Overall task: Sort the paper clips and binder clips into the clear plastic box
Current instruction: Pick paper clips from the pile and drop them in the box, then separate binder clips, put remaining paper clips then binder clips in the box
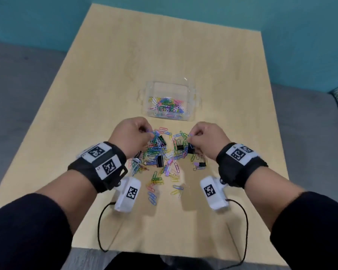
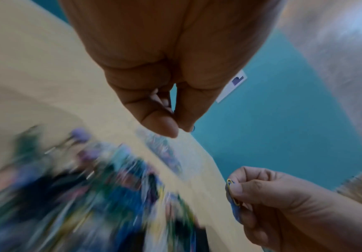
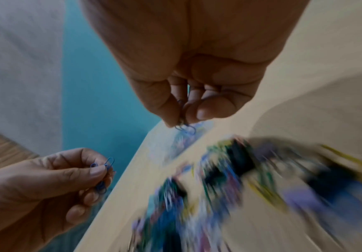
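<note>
The clear plastic box (image 1: 191,94) stands mid-table with several coloured paper clips inside it. Just in front lies a loose pile of paper clips (image 1: 164,162) mixed with black binder clips (image 1: 160,161). My left hand (image 1: 147,132) hovers over the pile's left side and pinches blue paper clips (image 3: 107,168). Over the right side, my right hand (image 1: 190,136) pinches blue and yellow paper clips (image 2: 232,191). In both wrist views the pile is blurred.
The light wooden table (image 1: 164,55) has bare surface beyond and beside the box. Grey seating (image 1: 18,84) and a teal wall (image 1: 281,26) surround it. Two black cables (image 1: 101,230) trail from the wrist cameras over the near edge.
</note>
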### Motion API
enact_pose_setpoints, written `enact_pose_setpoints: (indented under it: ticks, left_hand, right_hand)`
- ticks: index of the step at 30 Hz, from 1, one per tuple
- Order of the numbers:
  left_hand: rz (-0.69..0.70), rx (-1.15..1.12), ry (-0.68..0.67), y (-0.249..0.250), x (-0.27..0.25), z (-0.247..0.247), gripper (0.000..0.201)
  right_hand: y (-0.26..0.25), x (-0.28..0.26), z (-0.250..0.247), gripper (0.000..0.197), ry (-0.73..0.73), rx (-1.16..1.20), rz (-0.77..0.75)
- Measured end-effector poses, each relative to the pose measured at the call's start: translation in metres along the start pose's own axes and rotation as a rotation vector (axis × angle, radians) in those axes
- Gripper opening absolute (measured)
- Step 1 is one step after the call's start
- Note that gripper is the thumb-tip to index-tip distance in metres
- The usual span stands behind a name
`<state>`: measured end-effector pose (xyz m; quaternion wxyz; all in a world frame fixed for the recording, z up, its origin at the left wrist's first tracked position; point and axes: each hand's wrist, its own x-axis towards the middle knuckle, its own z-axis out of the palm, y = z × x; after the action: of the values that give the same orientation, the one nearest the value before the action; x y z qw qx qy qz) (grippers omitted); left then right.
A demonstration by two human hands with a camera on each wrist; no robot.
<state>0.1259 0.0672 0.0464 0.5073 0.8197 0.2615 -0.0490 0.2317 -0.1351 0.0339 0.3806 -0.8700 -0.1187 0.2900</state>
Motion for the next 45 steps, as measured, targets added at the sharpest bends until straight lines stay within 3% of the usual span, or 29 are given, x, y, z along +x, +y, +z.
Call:
enact_pose_setpoints:
  ticks: [4, 7, 11, 15, 18, 20, 24, 27, 29, 33, 38, 45]
  left_hand:
    - [0.094, 0.041, 0.122, 0.042, 0.053, -0.007, 0.007]
    - [0.14, 0.058, 0.124, 0.054, 0.075, -0.006, 0.002]
    - [0.132, 0.117, 0.173, 0.034, 0.075, -0.02, 0.026]
    - [0.103, 0.24, 0.206, -0.003, 0.034, -0.026, 0.024]
    - [0.202, 0.352, 0.152, -0.031, -0.018, -0.01, 0.022]
    - [0.234, 0.4, 0.085, -0.053, -0.046, 0.005, 0.023]
    - [0.284, 0.494, -0.039, -0.081, -0.089, 0.035, 0.032]
    - [0.342, 0.564, -0.048, -0.087, -0.108, 0.048, 0.031]
    - [0.357, 0.628, -0.066, -0.088, -0.116, 0.051, 0.032]
    - [0.378, 0.717, -0.1, -0.089, -0.129, 0.052, 0.04]
    - [0.37, 0.745, -0.109, -0.094, -0.135, 0.048, 0.041]
    - [0.327, 0.764, -0.13, -0.101, -0.136, 0.049, 0.043]
  right_hand:
    - [-0.041, 0.052, -0.018, 0.012, 0.128, -0.016, -0.042]
    - [-0.061, 0.072, -0.021, 0.007, 0.154, 0.029, -0.082]
    - [-0.05, 0.072, -0.03, 0.011, 0.155, 0.013, -0.094]
    - [-0.007, 0.033, -0.029, 0.026, 0.115, -0.335, -0.135]
    - [0.025, -0.015, -0.013, 0.029, 0.004, -0.709, -0.288]
    - [0.044, -0.037, 0.0, 0.031, -0.023, -0.828, -0.355]
    - [0.07, -0.052, 0.018, 0.043, 0.064, -0.794, -0.281]
    - [0.07, -0.047, 0.016, 0.033, 0.149, -0.743, -0.193]
    - [0.069, -0.048, 0.012, 0.025, 0.191, -0.773, -0.214]
    - [0.081, -0.067, 0.012, 0.036, 0.162, -0.872, -0.278]
    - [0.097, -0.083, 0.016, 0.057, 0.123, -0.866, -0.196]
    - [0.104, -0.087, 0.01, 0.055, 0.223, -0.706, -0.061]
